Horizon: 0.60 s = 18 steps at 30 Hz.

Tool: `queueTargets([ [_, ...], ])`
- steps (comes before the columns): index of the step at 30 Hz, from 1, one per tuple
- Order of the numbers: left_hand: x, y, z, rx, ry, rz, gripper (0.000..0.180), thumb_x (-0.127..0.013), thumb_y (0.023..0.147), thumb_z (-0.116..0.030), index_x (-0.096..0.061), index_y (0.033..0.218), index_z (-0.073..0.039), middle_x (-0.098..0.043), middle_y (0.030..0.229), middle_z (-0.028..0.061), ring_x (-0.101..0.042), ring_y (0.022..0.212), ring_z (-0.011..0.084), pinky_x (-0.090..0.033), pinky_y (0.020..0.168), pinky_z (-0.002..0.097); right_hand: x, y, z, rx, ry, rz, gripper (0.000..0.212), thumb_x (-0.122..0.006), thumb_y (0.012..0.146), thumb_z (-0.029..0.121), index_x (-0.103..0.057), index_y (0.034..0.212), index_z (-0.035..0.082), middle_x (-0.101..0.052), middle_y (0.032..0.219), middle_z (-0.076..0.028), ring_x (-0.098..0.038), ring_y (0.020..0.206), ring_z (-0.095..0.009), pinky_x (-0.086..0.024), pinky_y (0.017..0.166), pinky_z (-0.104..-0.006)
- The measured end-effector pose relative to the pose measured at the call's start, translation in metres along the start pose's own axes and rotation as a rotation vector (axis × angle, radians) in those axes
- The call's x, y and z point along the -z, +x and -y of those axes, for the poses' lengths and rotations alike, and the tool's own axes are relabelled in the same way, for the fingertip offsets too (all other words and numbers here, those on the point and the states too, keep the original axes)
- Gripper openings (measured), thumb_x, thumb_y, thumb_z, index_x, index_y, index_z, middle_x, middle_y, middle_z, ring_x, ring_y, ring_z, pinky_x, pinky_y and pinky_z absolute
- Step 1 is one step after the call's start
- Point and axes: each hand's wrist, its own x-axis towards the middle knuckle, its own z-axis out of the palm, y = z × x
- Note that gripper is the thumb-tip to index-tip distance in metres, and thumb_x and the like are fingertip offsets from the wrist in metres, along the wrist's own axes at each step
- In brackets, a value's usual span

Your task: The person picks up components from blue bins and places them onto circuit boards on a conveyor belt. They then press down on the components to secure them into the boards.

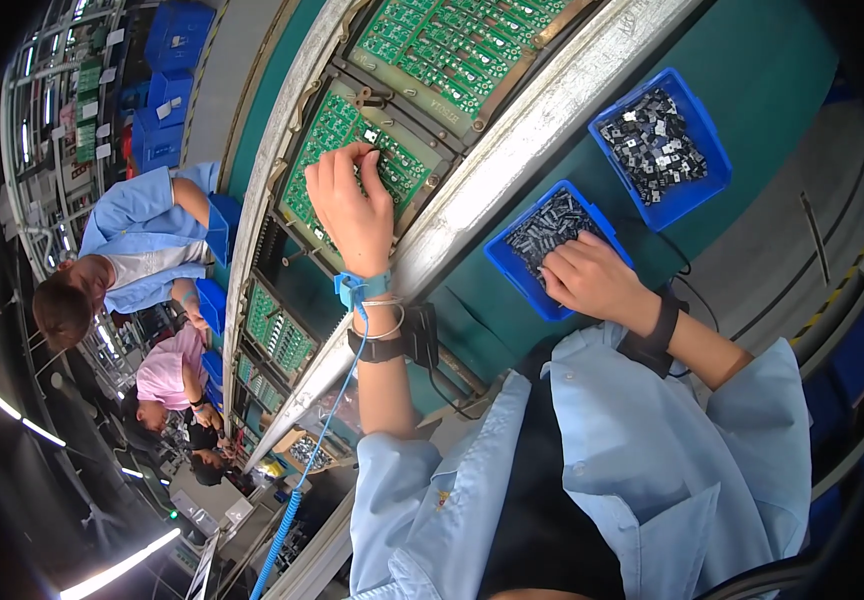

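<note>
My left hand is over a green circuit board set in a frame on the line. Its thumb and forefinger are pinched together, and whatever they hold is too small to make out. Just beyond the fingertips a small black-and-silver part stands on the board. A blue wrist strap with a coiled cord circles that wrist. My right hand reaches into a blue bin of small dark grey components. Its fingers are curled among them, and their tips are partly hidden.
A second blue bin holds black parts with metal tabs. A worn metal rail runs between the bins and the boards. Another framed panel of boards lies farther up the line. Two people in blue and pink work across it.
</note>
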Motion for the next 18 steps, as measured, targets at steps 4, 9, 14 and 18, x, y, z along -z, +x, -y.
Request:
queueTargets([
  [4, -0.002, -0.002, 0.006, -0.015, -0.023, -0.009, 0.008, -0.066, 0.081, -0.001, -0.061, 0.087, -0.003, -0.060, 0.083, 0.0096, -0.051, 0.079, 0.0289, -0.040, 0.073, 0.0387, -0.001, 0.001, 0.001, 0.005, -0.001, 0.014, 0.009, -0.064, 0.079, 0.007, -0.056, 0.076, 0.005, -0.055, 0.071, -0.008, -0.055, 0.065, -0.023, -0.044, 0.068, -0.0343],
  [9, -0.003, -0.003, 0.011, -0.029, -0.029, -0.011, 0.008, -0.066, 0.081, 0.000, -0.061, 0.087, -0.003, -0.060, 0.084, 0.0094, -0.051, 0.080, 0.0289, -0.041, 0.074, 0.0384, -0.007, 0.002, 0.003, -0.004, -0.009, 0.011, 0.010, -0.064, 0.079, 0.007, -0.055, 0.076, 0.005, -0.055, 0.070, -0.008, -0.055, 0.065, -0.023, -0.044, 0.069, -0.0346],
  [14, -0.002, -0.007, 0.018, -0.043, -0.050, -0.031, 0.008, -0.065, 0.080, 0.001, -0.062, 0.086, -0.003, -0.061, 0.085, 0.0093, -0.052, 0.082, 0.0292, -0.042, 0.075, 0.0380, -0.014, 0.003, 0.008, -0.008, -0.007, 0.010, 0.012, -0.064, 0.080, 0.008, -0.054, 0.075, 0.006, -0.055, 0.069, -0.008, -0.055, 0.065, -0.023, -0.044, 0.069, -0.0350],
  [18, -0.002, -0.010, 0.022, -0.055, -0.071, -0.027, 0.007, -0.065, 0.080, 0.001, -0.062, 0.086, -0.003, -0.062, 0.085, 0.0092, -0.053, 0.083, 0.0292, -0.042, 0.076, 0.0379, -0.018, 0.003, 0.009, -0.009, -0.004, 0.010, 0.012, -0.064, 0.080, 0.008, -0.054, 0.075, 0.006, -0.055, 0.069, -0.008, -0.055, 0.064, -0.023, -0.044, 0.069, -0.0351],
])
